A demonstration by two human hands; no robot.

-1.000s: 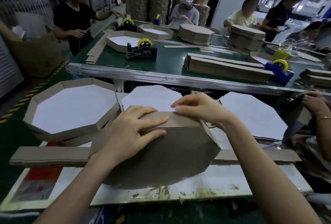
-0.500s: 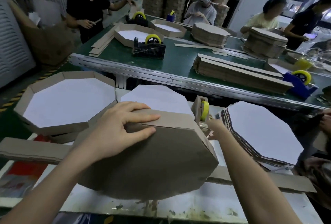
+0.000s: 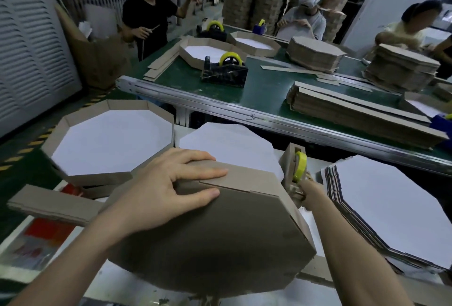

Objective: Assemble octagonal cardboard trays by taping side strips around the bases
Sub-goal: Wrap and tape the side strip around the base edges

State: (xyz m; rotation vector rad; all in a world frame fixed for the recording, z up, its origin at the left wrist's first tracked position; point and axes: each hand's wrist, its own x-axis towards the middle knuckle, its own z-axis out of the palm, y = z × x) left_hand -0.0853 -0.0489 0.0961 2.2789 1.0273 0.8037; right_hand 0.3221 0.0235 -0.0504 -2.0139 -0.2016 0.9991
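Right hand (image 3: 304, 187) has left the seam and gone to the tape dispenser (image 3: 294, 171) near the far edge of the bench (image 3: 244, 298). It is mostly hidden behind the tray's corner, so whether it is pinching tape I cannot tell.

Left hand (image 3: 168, 192) spread flat, fingers (image 3: 208, 173) pressing the overlapped ends of the side strip (image 3: 234, 181) on the upturned tray (image 3: 215, 237), which stands tilted on edge at the bench's middle, base toward the wearer.

Judgement: strip is wrapped and held, the joint not yet taped; fetching tape is the step in hand.

Against a second ago: both hands were then on the seam; now only the left holds it.

Finished tray (image 3: 110, 141) at the far left corner; stack of bases (image 3: 391, 210) at the right edge.
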